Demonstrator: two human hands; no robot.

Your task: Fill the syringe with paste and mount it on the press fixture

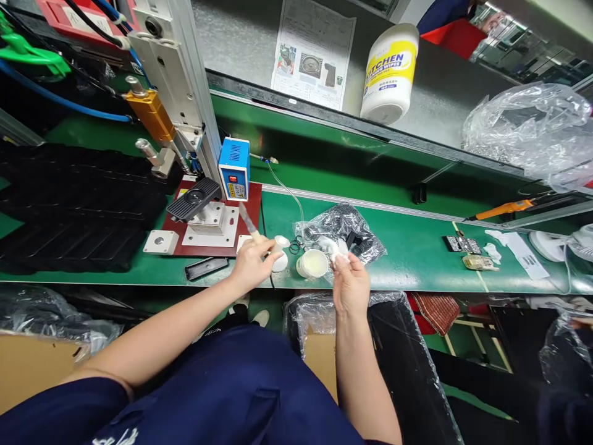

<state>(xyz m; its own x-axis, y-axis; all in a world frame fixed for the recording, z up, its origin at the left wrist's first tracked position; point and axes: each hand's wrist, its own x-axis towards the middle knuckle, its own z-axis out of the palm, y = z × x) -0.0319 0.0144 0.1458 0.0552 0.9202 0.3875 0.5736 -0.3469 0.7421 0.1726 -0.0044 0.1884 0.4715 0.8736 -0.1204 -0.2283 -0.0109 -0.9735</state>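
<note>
Notes: open tub between two occupied hands

Lower centre of the frame, nearest my viewpoint: a navy fabric shirt [250, 383]. Beyond it, at the middle, both hands work over the front of a glossy green bench [417, 262].

Left hand [254, 264], just left of centre: fingers together, pinched on a slim translucent stick [247, 217] that tilts toward upper left. I cannot tell whether the fingertips touch the small white cup [281, 241] beside them. A round white lid [280, 263] lies near.

Right hand [351, 284], right of centre: thumb and fingertips clamped on a small white piece [341, 248]. Fingers hide part of it; I cannot make out cloth or plastic.

Between the hands stands a white open tub [302, 267] with pale yellowish contents. My chief worry: it sits close to the front edge, so a stray knuckle could tip it. I would also watch the thin black rings [295, 245] just behind; a sleeve or drip could shift or soil them. A loose pinch would let the stick drop.

Farther: a crumpled clear plastic bag [377, 246] holding dark parts, then a blue metal box [235, 162] with a thin clear hose [288, 189] nearby, which could snag a reaching hand. Upper right, on the shelf: a white-and-yellow wipes canister [390, 77].
</note>
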